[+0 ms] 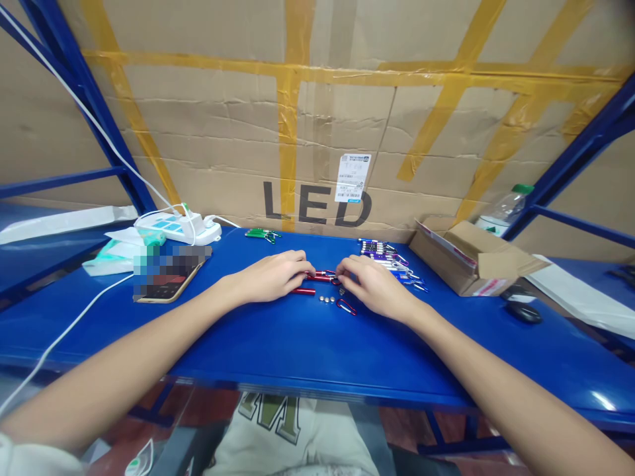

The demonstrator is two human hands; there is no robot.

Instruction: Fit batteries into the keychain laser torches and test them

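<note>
Both hands are over the middle of the blue table (278, 344). My left hand (280, 274) has its fingers bent at the left end of red metal flashlights (321, 277). At their right end, by a carabiner, my right hand (364, 281) is closed with thumb and forefinger together; what lies between the fingertips is too small to make out. A red tube (303, 291) lies just below my left fingers. Right of it are several small silver button cells (327, 299), a small dark part (342, 291) and a red carabiner (346, 307).
Purple and blue flashlights with carabiners (391, 261) lie behind my right hand, green ones (262, 234) at the back left. A phone (171, 281) and power strip (181, 227) are left; an open carton (471, 254), bottle (508, 206) and black mouse (524, 312) are right.
</note>
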